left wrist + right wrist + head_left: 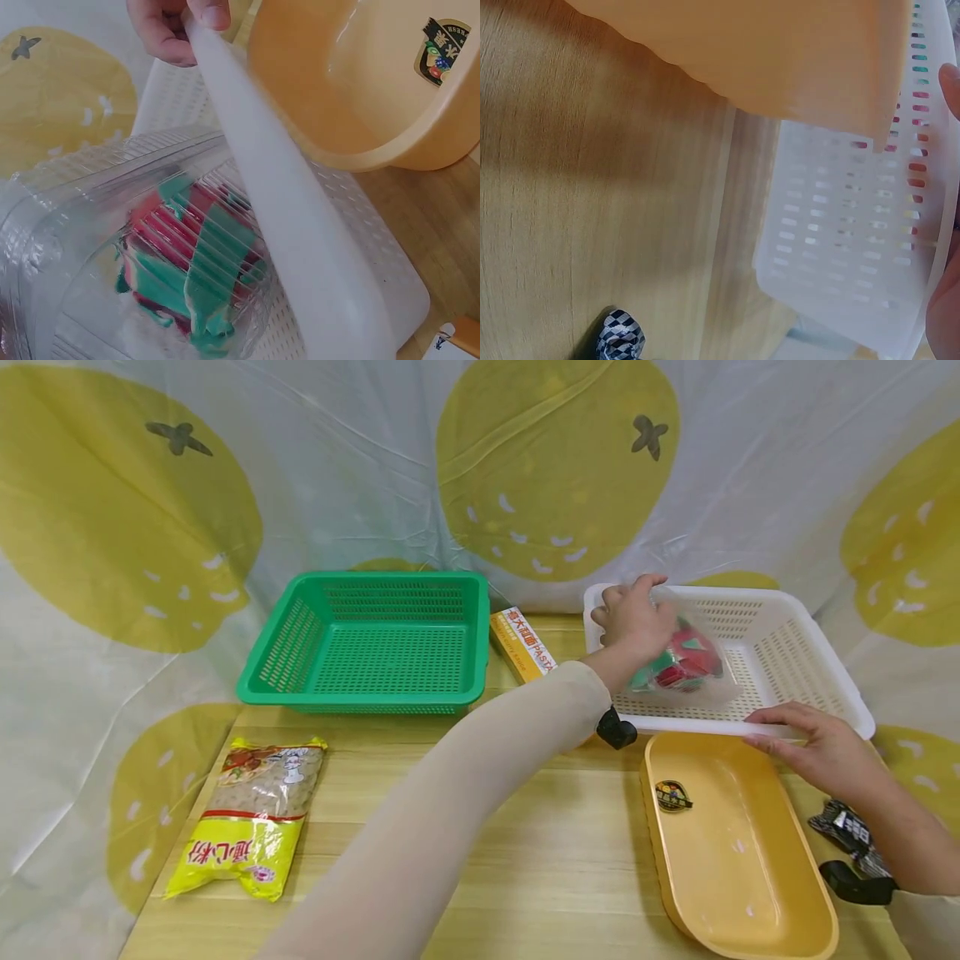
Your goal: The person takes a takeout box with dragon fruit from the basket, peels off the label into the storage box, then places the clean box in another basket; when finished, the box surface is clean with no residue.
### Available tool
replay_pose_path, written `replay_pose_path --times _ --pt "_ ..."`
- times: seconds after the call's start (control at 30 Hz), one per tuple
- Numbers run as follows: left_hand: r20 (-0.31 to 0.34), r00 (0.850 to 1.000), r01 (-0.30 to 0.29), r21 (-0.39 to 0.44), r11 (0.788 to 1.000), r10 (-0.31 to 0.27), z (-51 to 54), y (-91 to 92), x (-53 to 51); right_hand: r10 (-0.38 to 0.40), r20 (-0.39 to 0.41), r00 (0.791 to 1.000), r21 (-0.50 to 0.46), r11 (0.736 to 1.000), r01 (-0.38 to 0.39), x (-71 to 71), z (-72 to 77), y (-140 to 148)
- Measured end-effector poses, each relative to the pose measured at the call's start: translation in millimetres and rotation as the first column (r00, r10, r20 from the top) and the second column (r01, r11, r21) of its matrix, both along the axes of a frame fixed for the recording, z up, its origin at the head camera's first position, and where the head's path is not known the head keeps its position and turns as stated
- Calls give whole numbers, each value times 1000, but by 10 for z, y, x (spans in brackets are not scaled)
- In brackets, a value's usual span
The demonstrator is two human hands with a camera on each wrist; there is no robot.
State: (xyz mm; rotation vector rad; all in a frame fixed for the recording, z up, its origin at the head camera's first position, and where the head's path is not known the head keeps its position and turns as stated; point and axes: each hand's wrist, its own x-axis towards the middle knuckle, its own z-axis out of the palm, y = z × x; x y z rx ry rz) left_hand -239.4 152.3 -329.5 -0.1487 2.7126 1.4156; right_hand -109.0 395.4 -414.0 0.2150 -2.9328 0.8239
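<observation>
My left hand grips a clear plastic box over the left part of the white basket. Red and green pieces show through the clear plastic; their kind is hard to tell. In the left wrist view the box fills the lower left, its ribbed wall nearest the camera. My right hand holds the basket's front rim, thumb on the near side and fingers over the inside. Directly below that rim stands an orange-yellow plastic tub with a round dark label.
A green basket stands at the back left. Beside it lies a yellow and white pasta box, partly behind my left arm. A yellow bag of pasta lies front left. A black-and-white checked packet lies right of the tub.
</observation>
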Motion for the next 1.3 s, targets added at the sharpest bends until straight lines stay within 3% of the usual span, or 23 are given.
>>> replay_pose_path --times 0.13,0.23,0.4,0.5,0.7,0.87,1.13,1.3 --pt "4 1000 20 3 1000 -20 -42 20 -10 4 -16 1000 0 1000 -4 -7 -7 -21" --pt "-1 997 83 -2 997 -83 -97 -7 -40 11 -25 1000 -9 1000 -11 -8 -7 -41" --pt "24 976 216 -4 976 -216 -190 -113 -123 16 -31 999 -22 1000 -16 -10 -9 -64" --pt "62 964 261 -29 965 -259 -221 -166 -147 9 -20 1000 -12 1000 -9 -16 -8 -61" --pt "102 967 235 10 972 -234 -239 -215 -137 12 -11 1000 -14 1000 -13 -36 -12 -54" --pt "64 962 264 60 963 -267 -245 -259 -158 22 -21 1000 -20 1000 -23 -45 -10 -48" --pt "-25 933 357 211 910 -360 -260 -401 -100 -4 13 1000 9 1000 4 -49 -5 -3" --pt "-66 934 352 325 878 -351 -242 -579 -25 -4 13 1000 0 1000 4 -49 -8 9"
